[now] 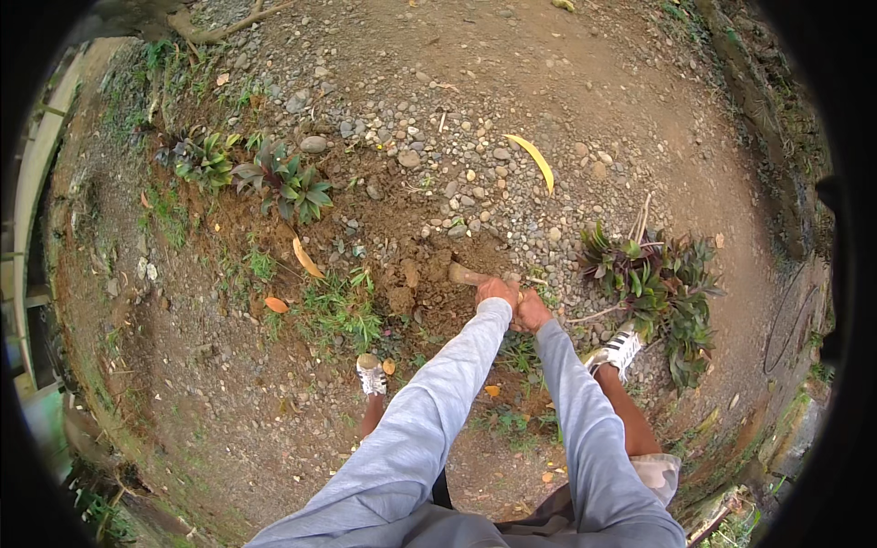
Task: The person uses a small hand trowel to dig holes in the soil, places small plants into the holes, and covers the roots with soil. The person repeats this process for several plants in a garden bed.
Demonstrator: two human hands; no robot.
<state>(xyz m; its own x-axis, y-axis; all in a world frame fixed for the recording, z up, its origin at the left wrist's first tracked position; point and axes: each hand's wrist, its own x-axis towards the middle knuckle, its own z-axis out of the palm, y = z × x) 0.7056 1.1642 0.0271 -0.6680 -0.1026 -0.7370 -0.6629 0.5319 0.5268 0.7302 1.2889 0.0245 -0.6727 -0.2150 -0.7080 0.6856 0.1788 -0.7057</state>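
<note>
My left hand (499,292) and my right hand (532,312) are closed close together around the handle of a digging tool (466,275). The tool's far end points left into loose brown soil (411,274), and its head is hidden or sunk there, so its kind cannot be told. Clods of dug earth lie just left of it. Rounded pebbles (479,164) spread beyond the dug patch.
Uprooted-looking leafy cuttings (658,288) lie to the right beside my shoe (620,351). Dark-leaved plants (284,181) stand at upper left, with a grass tuft (342,308) nearer. My other shoe (371,375) is at left. A long yellow leaf (534,161) rests on the gravel.
</note>
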